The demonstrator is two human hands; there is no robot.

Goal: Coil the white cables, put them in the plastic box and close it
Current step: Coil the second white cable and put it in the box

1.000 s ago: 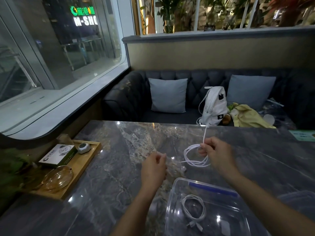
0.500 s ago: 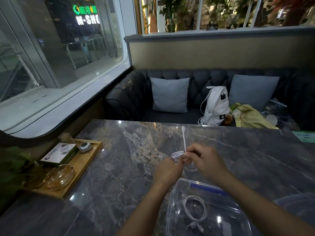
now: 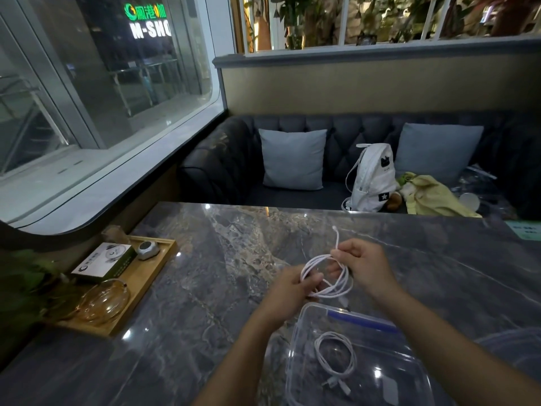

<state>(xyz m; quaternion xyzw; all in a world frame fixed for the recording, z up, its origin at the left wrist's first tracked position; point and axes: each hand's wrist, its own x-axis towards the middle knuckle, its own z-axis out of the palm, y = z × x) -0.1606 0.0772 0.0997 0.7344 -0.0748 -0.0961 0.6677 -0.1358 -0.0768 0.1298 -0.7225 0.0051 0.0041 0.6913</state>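
Observation:
Both hands hold one white cable (image 3: 336, 290) in several loops just above the dark marble table (image 3: 205, 282). My left hand (image 3: 288, 291) pinches the loops on their left side. My right hand (image 3: 361, 266) grips the top of the coil, and a short cable end with its plug sticks up past the fingers. Directly below, at the near edge, stands an open clear plastic box (image 3: 301, 323) with a blue strip on its far rim. A second coiled white cable (image 3: 336, 358) lies inside it.
A wooden tray (image 3: 146, 276) at the table's left carries a small box, a grey gadget and an amber glass dish. A clear lid (image 3: 515, 347) lies to the right of the plastic box. Behind the table is a sofa with cushions and a white backpack (image 3: 371, 177).
One second ago my hands were apart, only the right one holding the coil. They came together at the cable, and now both hold a wider set of loops.

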